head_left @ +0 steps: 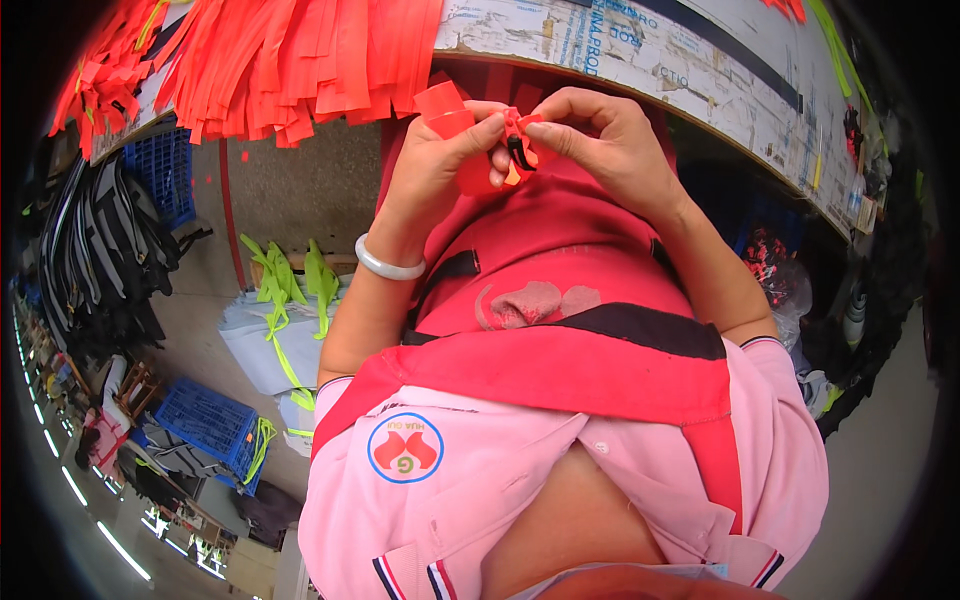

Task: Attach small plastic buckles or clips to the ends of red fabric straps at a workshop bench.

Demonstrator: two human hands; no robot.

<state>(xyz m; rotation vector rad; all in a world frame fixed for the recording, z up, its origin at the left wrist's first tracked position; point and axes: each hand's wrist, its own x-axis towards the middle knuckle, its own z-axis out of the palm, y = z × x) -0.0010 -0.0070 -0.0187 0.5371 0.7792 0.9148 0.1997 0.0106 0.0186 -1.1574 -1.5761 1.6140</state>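
Note:
Above my lap, close to the table edge, both hands work on one bright orange-red strip (441, 104). My left hand (432, 165) is closed on it between thumb and fingers; a loop of the strip stands up behind the thumb and more hangs below the palm. With thumb and forefinger pinched, my right hand (622, 150) grips the bunched part of the same strip, fingertips close to the left ones. A small black piece (518, 153) sits in the folds between the hands; its kind is too small to tell.
Many orange-red strips (300, 65) hang over the near edge of the worktable (630, 50). Dark straps (95, 250) hang at the left, near a blue crate (160, 175). Yellow-green strips (275, 275) lie on a pale stack below. A clear bag (790, 290) stands at the right.

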